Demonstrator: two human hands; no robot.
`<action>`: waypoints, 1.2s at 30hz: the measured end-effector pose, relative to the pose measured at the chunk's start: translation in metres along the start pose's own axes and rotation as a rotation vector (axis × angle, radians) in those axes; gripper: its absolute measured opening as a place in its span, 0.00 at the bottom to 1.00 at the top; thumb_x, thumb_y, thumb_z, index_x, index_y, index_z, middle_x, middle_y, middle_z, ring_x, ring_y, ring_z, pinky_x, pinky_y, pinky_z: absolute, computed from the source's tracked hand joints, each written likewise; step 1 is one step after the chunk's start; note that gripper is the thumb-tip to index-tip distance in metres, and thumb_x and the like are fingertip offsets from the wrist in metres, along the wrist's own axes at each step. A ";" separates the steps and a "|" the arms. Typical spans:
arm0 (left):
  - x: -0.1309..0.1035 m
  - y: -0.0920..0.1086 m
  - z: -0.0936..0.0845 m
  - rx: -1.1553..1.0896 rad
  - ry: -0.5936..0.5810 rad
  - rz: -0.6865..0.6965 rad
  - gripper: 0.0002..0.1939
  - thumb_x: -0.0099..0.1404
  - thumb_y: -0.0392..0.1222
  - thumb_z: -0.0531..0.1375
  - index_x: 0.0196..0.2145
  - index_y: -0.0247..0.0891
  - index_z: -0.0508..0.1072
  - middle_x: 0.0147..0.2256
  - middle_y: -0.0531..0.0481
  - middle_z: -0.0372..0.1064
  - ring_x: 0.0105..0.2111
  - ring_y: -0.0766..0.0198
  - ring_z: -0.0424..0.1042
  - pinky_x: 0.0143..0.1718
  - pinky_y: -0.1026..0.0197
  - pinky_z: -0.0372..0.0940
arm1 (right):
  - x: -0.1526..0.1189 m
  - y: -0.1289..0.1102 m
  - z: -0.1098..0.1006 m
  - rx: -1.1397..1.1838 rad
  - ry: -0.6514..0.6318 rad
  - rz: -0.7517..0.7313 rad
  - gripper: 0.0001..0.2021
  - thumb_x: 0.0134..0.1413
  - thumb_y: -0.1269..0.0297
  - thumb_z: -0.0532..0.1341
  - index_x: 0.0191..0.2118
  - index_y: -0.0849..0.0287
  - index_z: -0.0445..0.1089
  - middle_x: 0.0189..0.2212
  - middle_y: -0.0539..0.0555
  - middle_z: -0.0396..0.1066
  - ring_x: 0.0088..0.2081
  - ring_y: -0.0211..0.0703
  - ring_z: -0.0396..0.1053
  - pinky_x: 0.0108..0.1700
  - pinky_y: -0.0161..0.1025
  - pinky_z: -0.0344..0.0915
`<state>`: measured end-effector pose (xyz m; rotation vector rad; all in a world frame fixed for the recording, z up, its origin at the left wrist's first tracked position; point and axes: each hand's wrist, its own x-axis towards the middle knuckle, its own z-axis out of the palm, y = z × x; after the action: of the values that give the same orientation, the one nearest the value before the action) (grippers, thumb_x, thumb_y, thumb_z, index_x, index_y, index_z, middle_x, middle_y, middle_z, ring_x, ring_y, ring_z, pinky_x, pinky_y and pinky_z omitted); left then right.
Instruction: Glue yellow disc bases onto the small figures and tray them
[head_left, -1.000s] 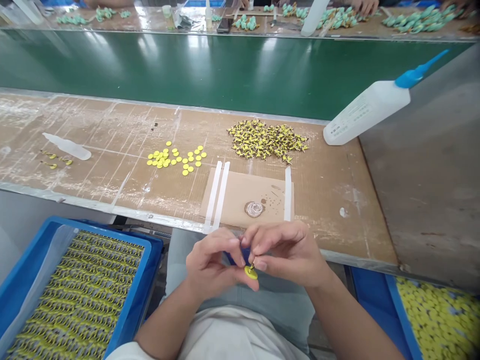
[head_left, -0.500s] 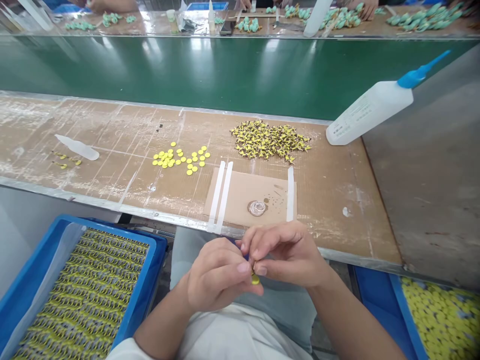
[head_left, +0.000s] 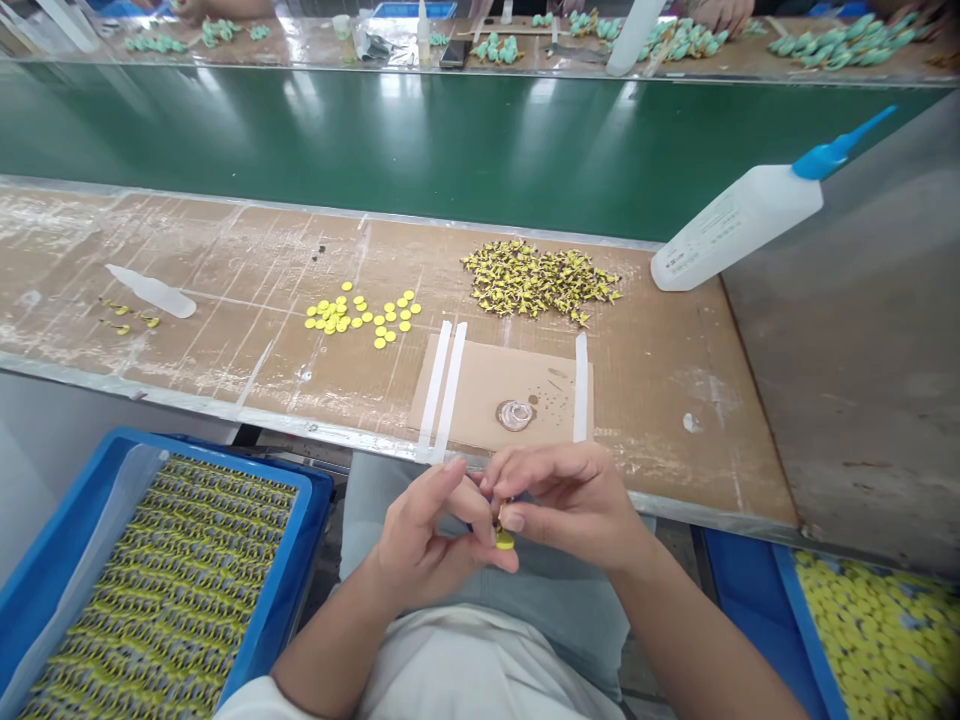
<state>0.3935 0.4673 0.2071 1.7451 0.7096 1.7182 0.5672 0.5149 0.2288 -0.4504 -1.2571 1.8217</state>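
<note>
Both hands meet above my lap at the table's front edge. My left hand (head_left: pixel 439 535) is closed on a small yellow disc (head_left: pixel 505 541), gripped near its fingertips. My right hand (head_left: pixel 566 500) pinches a small dark piece standing on that disc; the fingers hide most of it. Just beyond the hands, a cardboard sheet (head_left: pixel 487 375) is taped to the table, with a blob of clear glue (head_left: pixel 515 415) on it. Loose yellow discs (head_left: pixel 341 315) lie to the left, and a heap of small yellow-and-black pieces (head_left: pixel 536 280) lies behind the sheet.
A white glue bottle (head_left: pixel 739 225) with a blue nozzle leans by a metal panel (head_left: pixel 862 350). At left are a blue tray (head_left: pixel 304 490) of rowed yellow-and-black pieces and a white spatula-like strip (head_left: pixel 152 291). A blue bin (head_left: pixel 810 640) holds yellow discs. Co-workers' hands (head_left: pixel 724 12) show beyond the green belt (head_left: pixel 337 140).
My left fingers have lifted and spread somewhat, so the yellow disc shows more clearly. The right hand keeps its pinch, shifted slightly left.
</note>
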 end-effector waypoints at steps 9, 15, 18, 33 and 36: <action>-0.004 -0.006 0.007 -0.196 0.186 -0.153 0.44 0.63 0.43 0.72 0.71 0.43 0.58 0.26 0.58 0.67 0.27 0.71 0.66 0.37 0.66 0.69 | -0.010 0.000 0.010 -0.299 0.153 -0.154 0.15 0.65 0.71 0.68 0.55 0.51 0.76 0.46 0.56 0.79 0.49 0.48 0.77 0.54 0.44 0.76; -0.003 -0.004 0.013 -0.323 0.278 -0.251 0.43 0.61 0.44 0.73 0.70 0.45 0.61 0.25 0.59 0.65 0.26 0.71 0.67 0.35 0.67 0.69 | -0.015 -0.011 0.005 -0.657 -0.009 -0.444 0.15 0.61 0.74 0.72 0.52 0.58 0.75 0.41 0.58 0.78 0.41 0.46 0.77 0.46 0.42 0.77; -0.005 -0.006 0.016 -0.356 0.287 -0.263 0.45 0.60 0.44 0.74 0.70 0.44 0.60 0.24 0.60 0.65 0.26 0.71 0.67 0.36 0.67 0.69 | -0.013 -0.017 0.005 -0.702 -0.046 -0.452 0.09 0.65 0.74 0.68 0.49 0.60 0.75 0.39 0.57 0.77 0.38 0.43 0.77 0.43 0.38 0.76; 0.004 -0.008 0.001 -0.256 0.150 -0.171 0.48 0.59 0.36 0.74 0.71 0.38 0.57 0.27 0.55 0.73 0.32 0.66 0.74 0.40 0.63 0.72 | -0.014 -0.030 0.004 -1.061 -0.181 -0.377 0.03 0.74 0.73 0.57 0.44 0.62 0.67 0.37 0.56 0.74 0.35 0.40 0.72 0.36 0.35 0.66; 0.010 -0.006 -0.005 -0.174 0.083 -0.099 0.48 0.60 0.33 0.73 0.72 0.36 0.55 0.29 0.54 0.74 0.34 0.65 0.74 0.41 0.62 0.73 | -0.016 -0.032 0.004 -1.163 -0.221 -0.349 0.04 0.74 0.74 0.55 0.44 0.61 0.64 0.32 0.52 0.72 0.29 0.38 0.66 0.32 0.36 0.60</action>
<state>0.3888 0.4783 0.2095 1.5042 0.6498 1.7380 0.5877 0.5040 0.2562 -0.5847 -2.3204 0.7085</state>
